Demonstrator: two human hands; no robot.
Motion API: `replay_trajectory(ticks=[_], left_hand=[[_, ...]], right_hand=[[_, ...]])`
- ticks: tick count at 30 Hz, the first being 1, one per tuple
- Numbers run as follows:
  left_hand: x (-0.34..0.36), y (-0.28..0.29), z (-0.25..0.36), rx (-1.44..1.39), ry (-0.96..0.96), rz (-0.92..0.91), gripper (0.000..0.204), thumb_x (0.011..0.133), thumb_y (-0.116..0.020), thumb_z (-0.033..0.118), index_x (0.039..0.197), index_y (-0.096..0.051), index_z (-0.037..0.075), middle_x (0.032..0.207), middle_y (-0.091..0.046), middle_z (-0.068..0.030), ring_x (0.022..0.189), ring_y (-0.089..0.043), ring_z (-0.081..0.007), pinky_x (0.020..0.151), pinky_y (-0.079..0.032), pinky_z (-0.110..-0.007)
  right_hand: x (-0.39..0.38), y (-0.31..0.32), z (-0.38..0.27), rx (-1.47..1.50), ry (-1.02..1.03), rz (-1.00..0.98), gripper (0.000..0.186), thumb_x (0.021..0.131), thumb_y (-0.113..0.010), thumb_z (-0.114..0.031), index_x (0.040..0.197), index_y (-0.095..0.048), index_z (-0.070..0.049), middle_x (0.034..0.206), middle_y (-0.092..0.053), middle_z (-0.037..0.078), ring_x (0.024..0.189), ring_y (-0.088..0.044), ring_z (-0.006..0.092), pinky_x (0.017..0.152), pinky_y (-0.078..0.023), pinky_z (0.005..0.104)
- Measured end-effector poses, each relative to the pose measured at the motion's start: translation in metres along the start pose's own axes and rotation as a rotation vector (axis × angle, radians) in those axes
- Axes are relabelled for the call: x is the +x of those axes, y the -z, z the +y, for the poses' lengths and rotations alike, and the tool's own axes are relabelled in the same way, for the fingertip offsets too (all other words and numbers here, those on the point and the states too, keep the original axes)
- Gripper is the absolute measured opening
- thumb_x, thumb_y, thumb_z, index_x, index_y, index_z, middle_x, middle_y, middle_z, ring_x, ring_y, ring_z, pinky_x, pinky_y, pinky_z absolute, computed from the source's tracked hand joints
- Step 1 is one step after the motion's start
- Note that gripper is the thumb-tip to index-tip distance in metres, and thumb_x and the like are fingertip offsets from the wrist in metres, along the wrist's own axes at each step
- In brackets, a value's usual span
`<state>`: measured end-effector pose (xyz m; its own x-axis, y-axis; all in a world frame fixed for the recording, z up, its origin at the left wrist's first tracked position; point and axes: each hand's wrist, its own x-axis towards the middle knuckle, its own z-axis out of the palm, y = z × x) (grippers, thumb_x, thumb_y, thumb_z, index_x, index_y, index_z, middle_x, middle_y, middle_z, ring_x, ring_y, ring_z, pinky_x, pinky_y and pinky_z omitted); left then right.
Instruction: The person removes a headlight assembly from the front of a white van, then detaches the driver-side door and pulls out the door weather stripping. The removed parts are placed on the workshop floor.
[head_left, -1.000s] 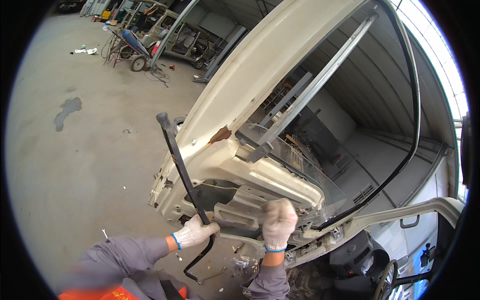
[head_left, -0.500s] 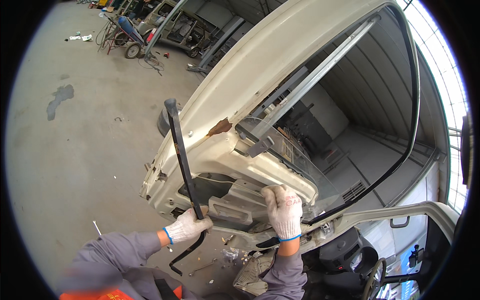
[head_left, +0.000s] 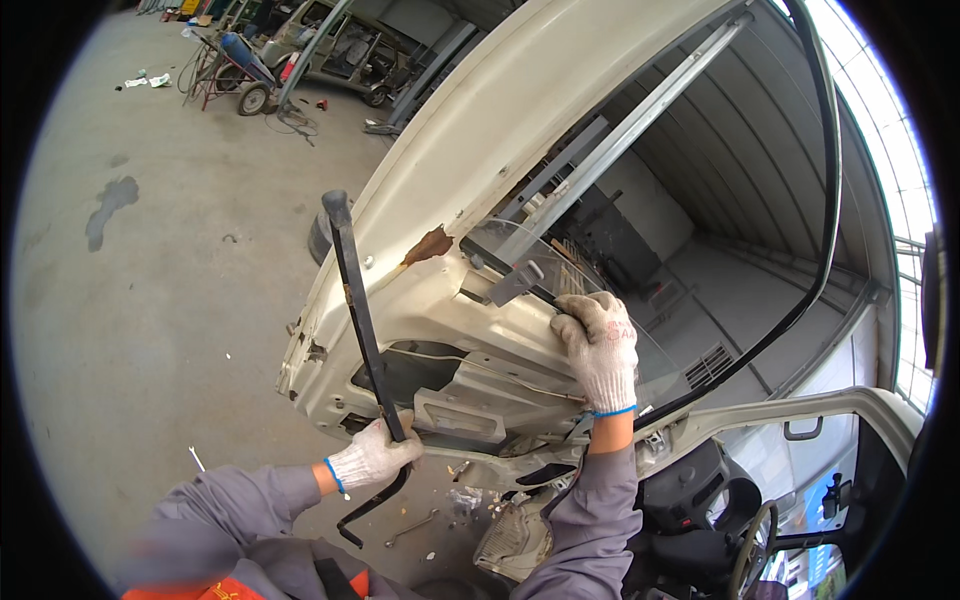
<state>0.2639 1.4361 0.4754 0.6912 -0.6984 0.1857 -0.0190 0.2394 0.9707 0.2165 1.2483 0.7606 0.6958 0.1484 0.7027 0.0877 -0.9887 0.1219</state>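
A vehicle's cream door point(head_left: 470, 120) stands before me, its inner panel stripped and a rust-brown patch below the window frame. My left hand point(head_left: 372, 455), in a white knit glove, is closed round a long black bar point(head_left: 362, 310), held steeply, with a widened upper end and a bent lower end. My right hand point(head_left: 605, 355), gloved too, curls its fingers over the window sill, at a black sealing strip point(head_left: 545, 294) along the sill edge. A grey flat piece point(head_left: 514, 284) sticks up from the sill beside it. Clear window glass point(head_left: 650, 365) shows behind the right hand.
A steering wheel point(head_left: 752, 560) and dark dashboard point(head_left: 700, 490) lie at lower right. Below the door are a wrench point(head_left: 412, 527), scattered debris point(head_left: 466, 498) and a dirty pale panel point(head_left: 510, 540). A wheeled cart point(head_left: 240, 75) with a blue cylinder stands far left, near another vehicle.
My right hand has moved up and right, from over the inner panel to the window sill. My left hand keeps its hold on the black bar, almost unmoved. The view has shifted slightly.
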Motion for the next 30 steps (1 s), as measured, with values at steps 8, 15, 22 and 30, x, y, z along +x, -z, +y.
replay_trajectory(ticks=[8,15,22,30], left_hand=[[-0.001,0.008,-0.003,0.019,0.003,-0.041,0.024,0.091,-0.064,0.028,0.09,-0.058,0.005,0.077,-0.074,-0.0065,0.079,-0.07,-0.0175,0.078,-0.055,-0.034],[-0.002,0.008,-0.002,0.011,-0.026,-0.031,0.024,0.091,-0.063,0.027,0.093,-0.059,0.003,0.078,-0.073,-0.0069,0.08,-0.07,-0.0191,0.079,-0.054,-0.035],[-0.005,0.003,0.012,0.041,-0.016,0.009,0.022,0.093,-0.061,0.023,0.087,-0.053,0.004,0.075,-0.071,-0.0083,0.078,-0.068,-0.0195,0.078,-0.054,-0.035],[-0.004,0.0,0.015,0.016,-0.01,0.02,0.022,0.093,-0.061,0.023,0.083,-0.051,0.005,0.075,-0.071,-0.0074,0.078,-0.068,-0.0184,0.077,-0.053,-0.036]], right_hand=[[-0.003,-0.022,0.004,0.143,-0.133,0.157,0.011,0.087,-0.073,-0.013,0.095,-0.077,-0.007,0.099,-0.07,0.012,0.096,-0.065,0.0341,0.087,-0.052,0.0434],[-0.002,-0.054,0.007,0.03,-0.225,0.516,0.009,0.095,-0.065,-0.008,0.096,-0.071,-0.002,0.095,-0.067,0.015,0.089,-0.065,0.0337,0.082,-0.052,0.0432],[-0.006,-0.075,0.018,0.248,-0.395,0.867,0.015,0.103,-0.057,-0.007,0.105,-0.068,0.002,0.097,-0.067,0.014,0.086,-0.065,0.0257,0.083,-0.054,0.0361],[0.014,-0.017,0.066,1.161,-0.931,1.255,0.019,0.111,-0.044,-0.014,0.106,-0.06,-0.005,0.075,-0.056,0.004,0.053,-0.051,0.0109,0.045,-0.046,0.0278]])
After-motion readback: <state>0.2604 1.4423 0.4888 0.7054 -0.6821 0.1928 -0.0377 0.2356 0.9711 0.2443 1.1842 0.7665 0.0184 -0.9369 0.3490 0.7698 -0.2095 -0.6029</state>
